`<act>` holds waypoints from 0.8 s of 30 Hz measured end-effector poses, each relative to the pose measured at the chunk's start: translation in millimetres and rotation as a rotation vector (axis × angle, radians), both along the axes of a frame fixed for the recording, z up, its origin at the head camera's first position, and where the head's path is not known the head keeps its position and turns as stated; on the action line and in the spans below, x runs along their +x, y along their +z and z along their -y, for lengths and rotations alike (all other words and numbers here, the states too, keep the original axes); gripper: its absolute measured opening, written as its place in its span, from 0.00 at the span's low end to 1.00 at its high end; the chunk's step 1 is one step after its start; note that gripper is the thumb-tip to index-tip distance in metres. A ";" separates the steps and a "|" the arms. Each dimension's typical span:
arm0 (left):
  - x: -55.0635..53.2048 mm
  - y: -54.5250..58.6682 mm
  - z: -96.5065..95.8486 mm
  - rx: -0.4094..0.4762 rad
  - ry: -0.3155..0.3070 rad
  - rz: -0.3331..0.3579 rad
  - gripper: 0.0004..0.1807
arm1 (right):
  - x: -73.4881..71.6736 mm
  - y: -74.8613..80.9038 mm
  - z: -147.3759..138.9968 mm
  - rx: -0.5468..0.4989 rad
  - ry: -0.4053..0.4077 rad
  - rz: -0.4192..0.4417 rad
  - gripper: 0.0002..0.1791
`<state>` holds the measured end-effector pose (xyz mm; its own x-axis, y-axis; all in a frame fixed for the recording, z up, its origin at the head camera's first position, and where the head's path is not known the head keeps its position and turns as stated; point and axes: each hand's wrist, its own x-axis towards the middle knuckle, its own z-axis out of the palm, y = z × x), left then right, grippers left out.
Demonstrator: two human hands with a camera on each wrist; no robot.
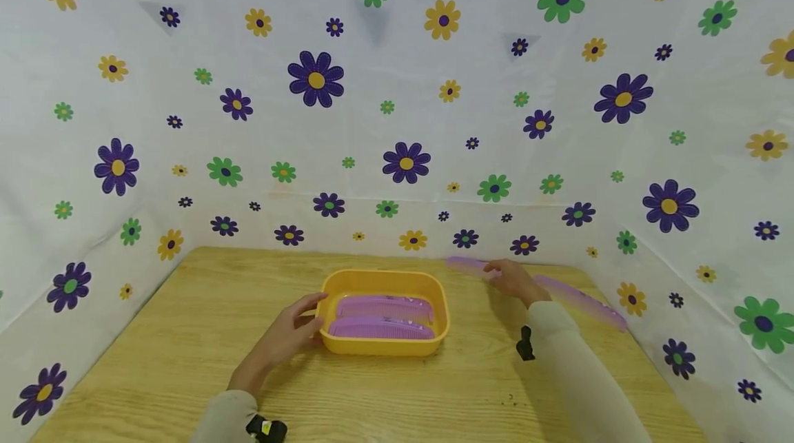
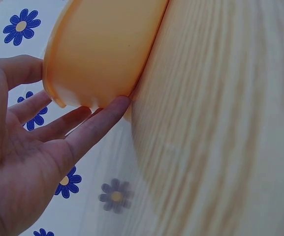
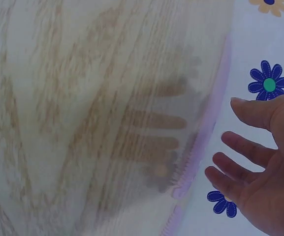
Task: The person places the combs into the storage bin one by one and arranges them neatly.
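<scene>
A yellow plastic basket (image 1: 384, 346) stands on the table, holding two purple combs, a rear comb (image 1: 384, 306) and a front comb (image 1: 378, 328). My left hand (image 1: 288, 333) touches the basket's left side; in the left wrist view its extended fingers (image 2: 97, 128) meet the outer wall and rim. At the table's back right, my right hand (image 1: 515, 281) is over one end of another purple comb (image 1: 465, 264). The right wrist view has that hand (image 3: 260, 167) with fingers spread, apart from the comb (image 3: 205, 128). One more purple comb (image 1: 583, 302) lies right of it.
A wooden table (image 1: 186, 333) carries everything. White flowered sheeting (image 1: 384, 133) rises close behind it and along both sides. The right-hand comb lies near the table's right edge. Small dark specks (image 1: 510, 400) mark the front right of the tabletop.
</scene>
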<state>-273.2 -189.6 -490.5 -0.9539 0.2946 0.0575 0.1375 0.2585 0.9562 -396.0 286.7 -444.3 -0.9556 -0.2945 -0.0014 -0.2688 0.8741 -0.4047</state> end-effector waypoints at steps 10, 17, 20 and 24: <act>2.6 -0.4 -1.0 0.015 0.006 -0.004 0.29 | -7.4 -18.3 -4.1 0.034 0.046 -0.176 0.16; 3.9 -0.4 -0.6 0.012 -0.002 0.002 0.30 | -9.1 -23.2 -6.9 0.023 -0.001 -0.161 0.17; 2.7 0.0 -0.2 0.012 -0.001 0.000 0.29 | -8.4 -21.9 -7.3 0.013 -0.029 -0.132 0.18; 0.5 0.1 0.8 0.003 -0.007 -0.004 0.29 | -7.8 -20.2 -8.1 0.005 -0.068 -0.070 0.19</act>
